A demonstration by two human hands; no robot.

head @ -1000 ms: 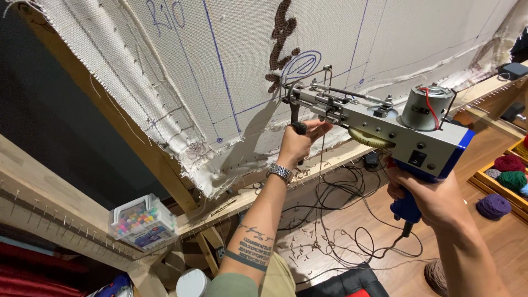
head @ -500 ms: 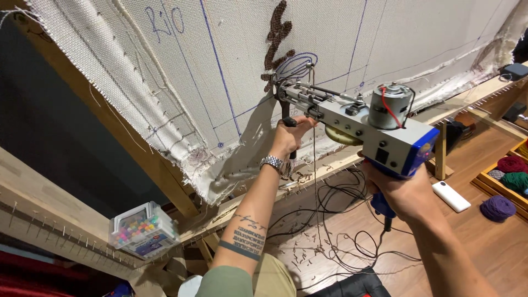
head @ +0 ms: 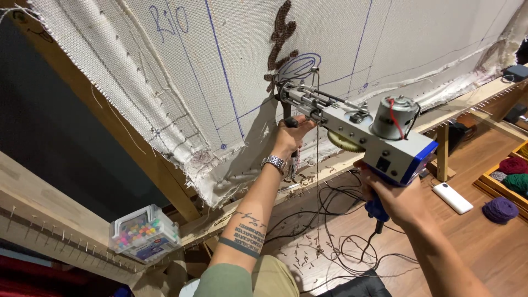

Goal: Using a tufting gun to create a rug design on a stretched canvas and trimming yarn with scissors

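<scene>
Gun: we've got the tufting gun (head: 379,140) up against the cloth (head: 330,49), grey metal body, blue back end, needle tip touching the fabric right under the brown tufted patch (head: 281,33).
Right hand: our right hand (head: 393,201) is wrapped round the blue grip below the gun, fingers curled tight on it.
Left hand: our left hand (head: 291,137) is closed around the black front handle under the nose, fingers pressed together on it; steel watch (head: 273,163) on that wrist.
Cloth: off-white weave stretched on a wooden frame (head: 137,159), blue marker lines and a blue oval drawn just beside the needle, some blue handwriting near the top left. Loose folded edge hangs along the left and bottom.
Box: clear plastic box (head: 144,235) of coloured bits with a blue label on its front, sitting on the lower frame rail, well left of the hands.
Floor: wood-look planks (head: 484,242), black cables (head: 341,242) tangled under the gun, yarn snippets scattered about.
Bits on the right: flat white oblong gadget (head: 452,197) on the floor, purple yarn ball (head: 500,209) near it, and a wooden tray (head: 509,179) with maroon and green yarn at the edge.
</scene>
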